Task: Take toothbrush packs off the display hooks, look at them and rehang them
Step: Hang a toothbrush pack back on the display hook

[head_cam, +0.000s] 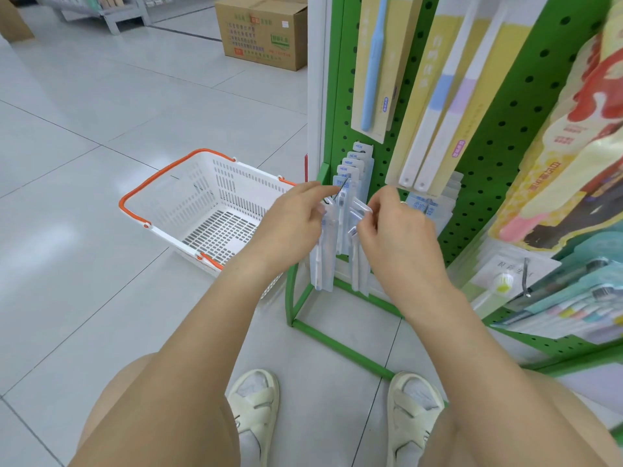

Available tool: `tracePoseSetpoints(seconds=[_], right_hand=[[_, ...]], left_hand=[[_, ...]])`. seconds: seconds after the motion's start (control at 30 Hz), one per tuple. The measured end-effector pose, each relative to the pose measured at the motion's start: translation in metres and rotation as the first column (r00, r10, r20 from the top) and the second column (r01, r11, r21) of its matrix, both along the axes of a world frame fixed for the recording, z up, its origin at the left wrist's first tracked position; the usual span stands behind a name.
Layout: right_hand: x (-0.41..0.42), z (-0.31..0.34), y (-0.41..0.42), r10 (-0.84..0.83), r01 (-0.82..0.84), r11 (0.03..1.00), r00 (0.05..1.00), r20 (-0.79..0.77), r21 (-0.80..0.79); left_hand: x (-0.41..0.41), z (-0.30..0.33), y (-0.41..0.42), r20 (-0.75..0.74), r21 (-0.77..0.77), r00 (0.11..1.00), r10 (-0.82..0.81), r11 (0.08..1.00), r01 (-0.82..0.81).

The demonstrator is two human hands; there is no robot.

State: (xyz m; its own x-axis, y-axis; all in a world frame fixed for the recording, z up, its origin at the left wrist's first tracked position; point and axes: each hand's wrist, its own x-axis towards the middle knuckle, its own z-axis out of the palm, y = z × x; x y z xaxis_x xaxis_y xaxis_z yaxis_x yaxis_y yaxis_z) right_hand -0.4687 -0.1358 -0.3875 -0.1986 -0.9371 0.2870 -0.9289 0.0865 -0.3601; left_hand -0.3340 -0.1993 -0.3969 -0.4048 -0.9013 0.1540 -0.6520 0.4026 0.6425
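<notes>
A: What hangs in front of you?
B: Pegboard rack (pixel 485 153), right of centre; toothbrush packs (pixel 350 166) on a low hook, larger packs (pixel 428 106) above them.

A: And your hands?
B: Left hand (pixel 290 224) and right hand (pixel 394 230) side by side at the low packs.

A: To your left?
B: Basket (pixel 202 197) on the floor (pixel 101 112), beside the rack; cardboard box (pixel 263 28) behind it.

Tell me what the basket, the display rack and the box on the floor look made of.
Basket: moulded white plastic, slotted walls, orange handles. Display rack: probably metal painted glossy green, punched with rows of round holes. Box: brown corrugated cardboard, matte, with printed labels.
</notes>
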Motion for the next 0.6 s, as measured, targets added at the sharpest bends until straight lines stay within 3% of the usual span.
tracePoseSetpoints(seconds=[0.13,0.6], right_hand=[[0.007,-0.007,-0.013,-0.028,0.032,0.997,0.998,-0.047,0.072],[0.013,-0.017,-0.041,-0.065,0.068,0.997,0.997,-0.050,0.045]], left_hand=[[-0.007,-0.002,-0.003,0.025,-0.006,1.000,-0.009,1.000,0.009],[-0.012,-0.006,-0.004,0.024,-0.029,0.996,0.083,0.996,-0.082]])
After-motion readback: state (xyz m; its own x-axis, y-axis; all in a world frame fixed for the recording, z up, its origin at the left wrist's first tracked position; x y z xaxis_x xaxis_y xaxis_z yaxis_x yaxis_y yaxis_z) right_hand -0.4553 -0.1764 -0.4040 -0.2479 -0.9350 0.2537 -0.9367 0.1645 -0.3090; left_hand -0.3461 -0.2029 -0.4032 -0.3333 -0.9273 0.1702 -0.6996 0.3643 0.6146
